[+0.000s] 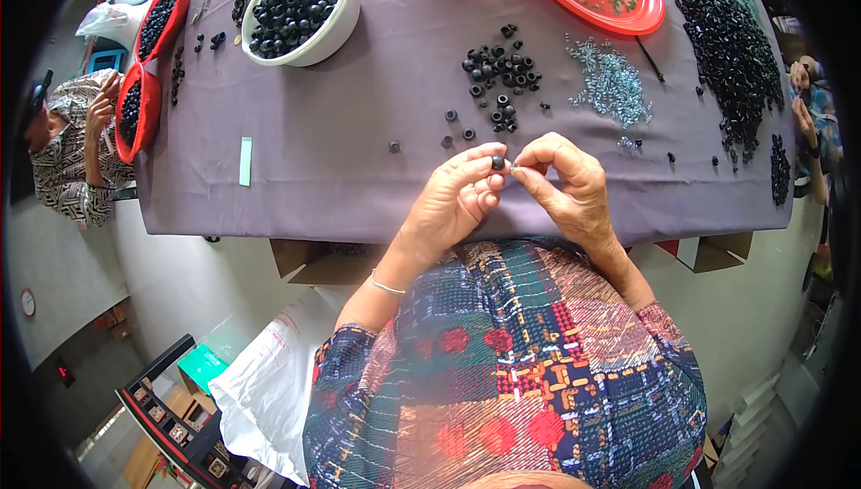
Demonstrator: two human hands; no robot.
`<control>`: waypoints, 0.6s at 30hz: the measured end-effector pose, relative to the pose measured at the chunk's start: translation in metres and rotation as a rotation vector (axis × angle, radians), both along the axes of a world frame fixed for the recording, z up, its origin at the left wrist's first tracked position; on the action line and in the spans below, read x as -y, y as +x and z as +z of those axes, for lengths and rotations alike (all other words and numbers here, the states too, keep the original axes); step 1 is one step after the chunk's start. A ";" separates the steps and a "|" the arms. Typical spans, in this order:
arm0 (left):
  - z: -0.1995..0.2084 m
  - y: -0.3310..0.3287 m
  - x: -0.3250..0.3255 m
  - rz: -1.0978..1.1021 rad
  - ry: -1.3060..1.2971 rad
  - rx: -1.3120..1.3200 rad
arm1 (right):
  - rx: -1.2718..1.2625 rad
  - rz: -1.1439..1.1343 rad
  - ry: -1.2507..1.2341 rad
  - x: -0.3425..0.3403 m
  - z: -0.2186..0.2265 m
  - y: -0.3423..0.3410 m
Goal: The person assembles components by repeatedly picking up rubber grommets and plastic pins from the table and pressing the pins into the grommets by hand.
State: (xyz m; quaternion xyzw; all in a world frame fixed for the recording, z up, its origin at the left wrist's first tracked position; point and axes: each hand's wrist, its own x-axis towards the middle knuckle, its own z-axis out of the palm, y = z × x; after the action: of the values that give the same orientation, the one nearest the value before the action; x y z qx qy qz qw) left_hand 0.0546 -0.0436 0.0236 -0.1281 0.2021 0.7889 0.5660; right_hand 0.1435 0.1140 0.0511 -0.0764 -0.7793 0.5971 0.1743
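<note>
Over the table's near edge, my left hand [453, 198] pinches a small round black bead-like part [498, 164] between thumb and fingertips. My right hand [569, 184] meets it from the right, thumb and forefinger pressed together on a tiny pale piece [514, 169], too small to name. Just beyond my hands lies a loose group of black round hollow parts [493, 72]. To their right is a pile of small clear bluish pieces [610, 81].
A white tub [345, 27] of black round parts stands back left. Red containers [148, 126] line the left edge, beside a seated person [72, 148]. A red plate [650, 18] sits at the back, a black heap [731, 59] right. Another person's hands [801, 95] show far right.
</note>
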 end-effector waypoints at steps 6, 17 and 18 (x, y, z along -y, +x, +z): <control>0.000 0.001 -0.002 0.015 -0.021 0.024 | 0.007 0.003 0.008 -0.001 -0.002 -0.002; 0.001 0.002 -0.003 0.005 -0.002 0.045 | 0.045 -0.023 -0.010 -0.001 -0.001 -0.001; 0.001 0.002 -0.003 0.006 -0.003 0.047 | 0.052 -0.024 -0.011 -0.001 -0.001 -0.001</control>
State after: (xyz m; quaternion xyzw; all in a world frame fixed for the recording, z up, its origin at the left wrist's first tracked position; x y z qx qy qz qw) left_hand 0.0563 -0.0406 0.0246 -0.1478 0.1895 0.7870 0.5682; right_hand 0.1425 0.1146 0.0506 -0.1022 -0.7793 0.5970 0.1606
